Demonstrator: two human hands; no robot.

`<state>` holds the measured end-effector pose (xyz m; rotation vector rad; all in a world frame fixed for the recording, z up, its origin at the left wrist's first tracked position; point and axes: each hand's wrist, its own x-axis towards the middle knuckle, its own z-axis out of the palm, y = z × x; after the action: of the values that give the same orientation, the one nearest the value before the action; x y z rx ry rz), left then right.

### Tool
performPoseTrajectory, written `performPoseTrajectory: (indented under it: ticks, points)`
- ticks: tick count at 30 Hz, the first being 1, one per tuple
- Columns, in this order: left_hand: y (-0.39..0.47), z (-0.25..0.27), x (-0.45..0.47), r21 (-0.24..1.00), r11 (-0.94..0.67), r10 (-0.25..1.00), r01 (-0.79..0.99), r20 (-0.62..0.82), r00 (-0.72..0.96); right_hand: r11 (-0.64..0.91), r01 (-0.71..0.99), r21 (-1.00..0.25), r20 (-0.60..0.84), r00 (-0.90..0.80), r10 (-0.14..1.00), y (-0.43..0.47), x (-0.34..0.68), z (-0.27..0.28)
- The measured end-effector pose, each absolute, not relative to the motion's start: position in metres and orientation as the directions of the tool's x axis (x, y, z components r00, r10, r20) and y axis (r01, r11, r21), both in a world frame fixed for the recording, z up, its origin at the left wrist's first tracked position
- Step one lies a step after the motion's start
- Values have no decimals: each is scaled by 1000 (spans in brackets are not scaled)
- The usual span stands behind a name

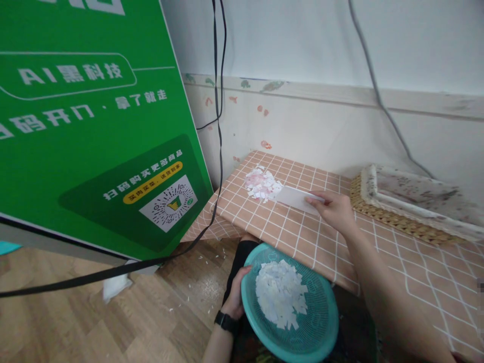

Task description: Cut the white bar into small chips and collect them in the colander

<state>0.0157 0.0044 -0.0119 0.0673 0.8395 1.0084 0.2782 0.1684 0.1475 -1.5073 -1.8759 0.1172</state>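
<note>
My left hand (237,292) grips the rim of a green plastic colander (323,307), held just below the table's front edge. Inside it lies a heap of white paper scraps (282,292). Between the thumb and fingers of my right hand (335,209) is a flat white strip of card (298,199), low over the tabletop. Its far end meets the edge of a pile of pink and white paper scraps (262,182); whether it slides under them I cannot tell.
The table (298,232) wears a brown checked cloth. A cloth-lined wicker basket (408,217) stands at the right by the wall. A tall green cabinet (94,166) blocks the left, with a black cable (219,136) hanging before it. Scraps dot the wooden floor (162,322).
</note>
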Motion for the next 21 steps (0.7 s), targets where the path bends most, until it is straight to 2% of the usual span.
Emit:
performPoseTrajectory:
  ticks: [7,15,21]
  points:
    - [13,-11,18,370,667,697,-647,-617,365,262,851,-455,457,-29,889,171,288,144]
    - [21,-11,28,310,818,552,-484,-662,508,246,784,-570,403,6,915,172,289,143]
    - [20,-13,35,312,858,506,-408,-648,569,320,732,-602,345,-123,931,170,286,150]
